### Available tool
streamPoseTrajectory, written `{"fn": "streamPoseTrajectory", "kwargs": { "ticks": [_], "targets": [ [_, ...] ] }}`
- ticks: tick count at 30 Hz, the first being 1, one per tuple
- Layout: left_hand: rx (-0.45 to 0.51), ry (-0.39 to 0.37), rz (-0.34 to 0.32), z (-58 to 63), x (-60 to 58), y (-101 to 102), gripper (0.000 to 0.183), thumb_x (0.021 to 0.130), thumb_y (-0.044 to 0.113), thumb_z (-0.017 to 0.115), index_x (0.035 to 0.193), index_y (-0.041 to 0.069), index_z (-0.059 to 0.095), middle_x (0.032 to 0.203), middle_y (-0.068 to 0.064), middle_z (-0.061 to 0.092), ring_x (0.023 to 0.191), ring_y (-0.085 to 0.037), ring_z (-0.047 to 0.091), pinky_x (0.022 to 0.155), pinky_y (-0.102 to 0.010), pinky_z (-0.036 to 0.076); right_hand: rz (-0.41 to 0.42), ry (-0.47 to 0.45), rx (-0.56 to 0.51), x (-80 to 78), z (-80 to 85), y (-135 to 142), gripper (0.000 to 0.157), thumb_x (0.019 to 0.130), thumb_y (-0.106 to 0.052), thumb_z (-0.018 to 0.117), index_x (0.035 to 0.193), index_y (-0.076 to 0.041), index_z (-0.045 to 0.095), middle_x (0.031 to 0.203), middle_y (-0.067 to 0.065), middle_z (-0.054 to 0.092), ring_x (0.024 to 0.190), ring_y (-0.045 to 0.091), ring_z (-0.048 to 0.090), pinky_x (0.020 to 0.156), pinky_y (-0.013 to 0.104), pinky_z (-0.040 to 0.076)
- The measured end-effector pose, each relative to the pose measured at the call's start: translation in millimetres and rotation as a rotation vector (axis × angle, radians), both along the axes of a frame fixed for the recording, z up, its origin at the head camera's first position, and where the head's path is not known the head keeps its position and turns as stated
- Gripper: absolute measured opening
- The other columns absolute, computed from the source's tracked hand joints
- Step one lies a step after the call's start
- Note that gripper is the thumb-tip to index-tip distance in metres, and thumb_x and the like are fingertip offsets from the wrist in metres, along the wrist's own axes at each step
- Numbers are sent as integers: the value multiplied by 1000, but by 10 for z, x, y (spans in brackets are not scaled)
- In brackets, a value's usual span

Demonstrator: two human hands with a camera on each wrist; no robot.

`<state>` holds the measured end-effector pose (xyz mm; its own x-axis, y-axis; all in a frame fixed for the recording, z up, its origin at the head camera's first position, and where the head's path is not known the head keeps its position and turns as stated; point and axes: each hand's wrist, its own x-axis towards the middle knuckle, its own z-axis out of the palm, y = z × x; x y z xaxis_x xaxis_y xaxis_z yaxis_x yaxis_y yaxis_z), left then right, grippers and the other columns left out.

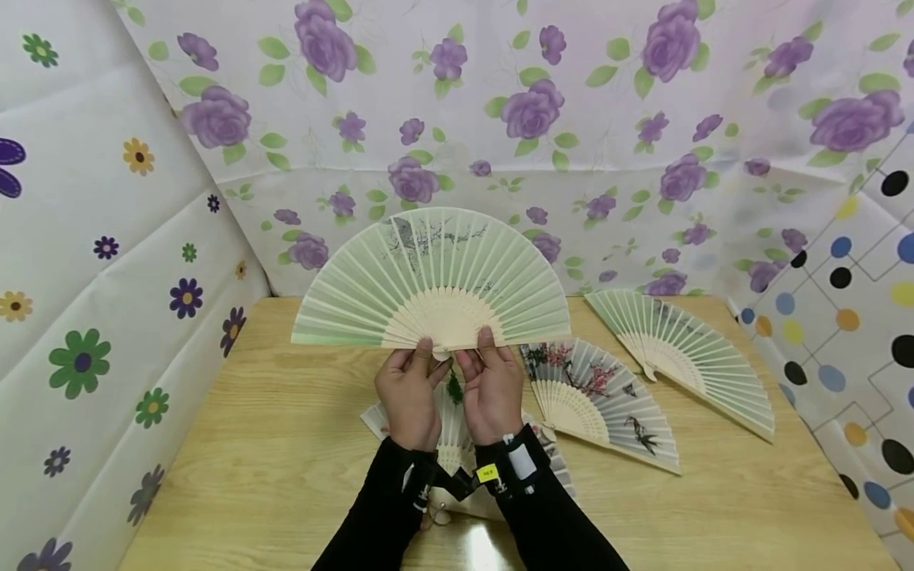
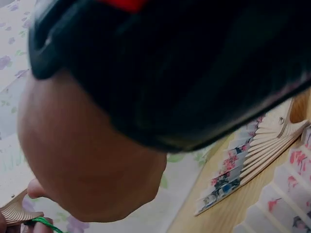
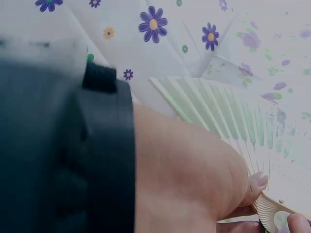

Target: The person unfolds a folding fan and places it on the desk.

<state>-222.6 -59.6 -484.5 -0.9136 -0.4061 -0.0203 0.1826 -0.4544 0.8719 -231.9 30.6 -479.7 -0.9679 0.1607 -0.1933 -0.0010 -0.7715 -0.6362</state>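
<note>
A pale green folding fan is spread wide and held upright above the table, with a dark branch print near its top edge. My left hand pinches its base left of the pivot, thumb on the near face. On the other side my right hand pinches the base the same way. A green tassel hangs between the hands. In the right wrist view the fan shows beyond the right hand. The left hand hides most of the fan in the left wrist view.
On the wooden table, a white fan with pink blossoms lies open at right. Another green fan lies spread behind it. More open fans, one with pale ribs, lie partly hidden under my forearms. Flowered cloth hangs behind.
</note>
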Motion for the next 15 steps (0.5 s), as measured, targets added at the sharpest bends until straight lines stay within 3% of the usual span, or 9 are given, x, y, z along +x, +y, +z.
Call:
{"fn": "streamPoseTrajectory", "kwargs": {
  "ticks": [9, 15],
  "targets": [
    [17, 25, 26, 19, -2, 9, 23, 115, 4, 67, 130, -11, 76, 94, -3, 75, 88, -12, 77, 89, -32, 73, 31, 6, -5, -15, 13, -15, 38, 122, -23, 54, 153, -2, 62, 114, 1, 75, 99, 6, 78, 98, 17, 66],
    [46, 1, 30, -18, -20, -67, 23, 116, 7, 65, 127, -10, 76, 102, -5, 77, 96, -14, 83, 94, -32, 72, 76, -23, 33, -84, -1, -58, 37, 121, -23, 57, 151, -2, 63, 114, 1, 75, 98, 6, 78, 97, 18, 66]
  ]
}}
